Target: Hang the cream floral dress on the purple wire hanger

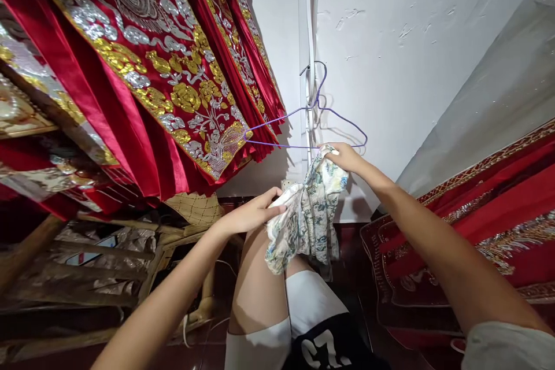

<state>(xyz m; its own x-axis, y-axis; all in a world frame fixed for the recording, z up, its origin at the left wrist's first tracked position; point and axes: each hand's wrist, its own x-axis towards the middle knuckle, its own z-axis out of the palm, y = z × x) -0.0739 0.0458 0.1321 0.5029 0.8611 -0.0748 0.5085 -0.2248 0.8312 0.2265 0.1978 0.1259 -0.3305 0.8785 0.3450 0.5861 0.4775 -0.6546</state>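
A white garment with a blue, green and yellow floral print (318,214) hangs between my hands, above my knees. My left hand (262,208) pinches its left side, thumb and fingers closed on the cloth. Higher up, my right hand (341,157) grips its upper right part. The bottom bar of a thin purple wire hanger (299,146) passes right by my right fingers; whether they also hold the bar I cannot tell. The hanger's dark hook points up in front of the white wall, near a vertical pipe. The garment's exact kind is hard to make out.
Red pleated cloth with gold and silver sequins (186,95) hangs at the upper left. Below it stands a bamboo chair (160,254) with a phone (93,250) on its seat. More red embroidered cloth (468,248) lies at the right, beside a plastic sheet (489,92).
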